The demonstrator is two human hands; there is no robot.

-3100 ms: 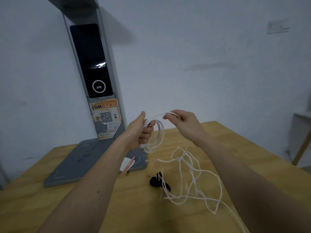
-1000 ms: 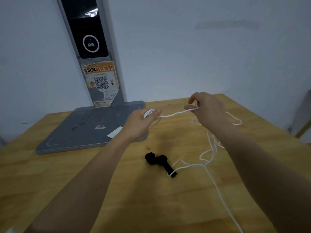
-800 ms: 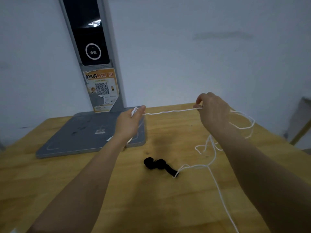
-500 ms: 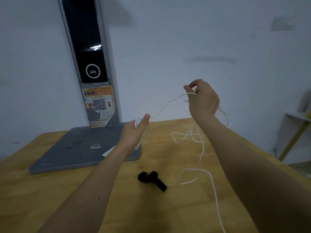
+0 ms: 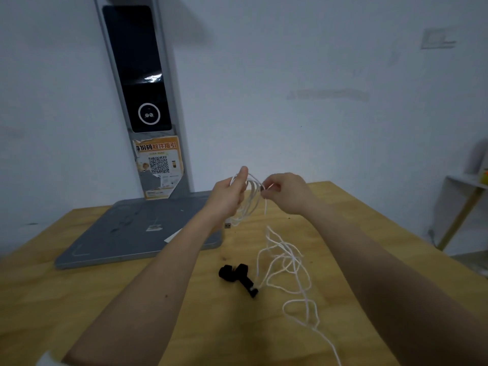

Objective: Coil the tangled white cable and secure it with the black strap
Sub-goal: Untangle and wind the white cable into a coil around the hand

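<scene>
Left hand (image 5: pixel 227 199): I am gripping coiled white cable (image 5: pixel 250 202) | Right hand (image 5: pixel 286 192): pinching a strand beside it | Black strap (image 5: pixel 237 277): lying mid-surface (image 5: pixel 132 299), touching loose cable.

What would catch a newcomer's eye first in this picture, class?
Two bare hands raised mid-frame: the left hand holds several loops of white cable, and the right hand pinches the strand beside them. The rest trails in loose tangles onto the wooden table, beside a black strap.
</scene>
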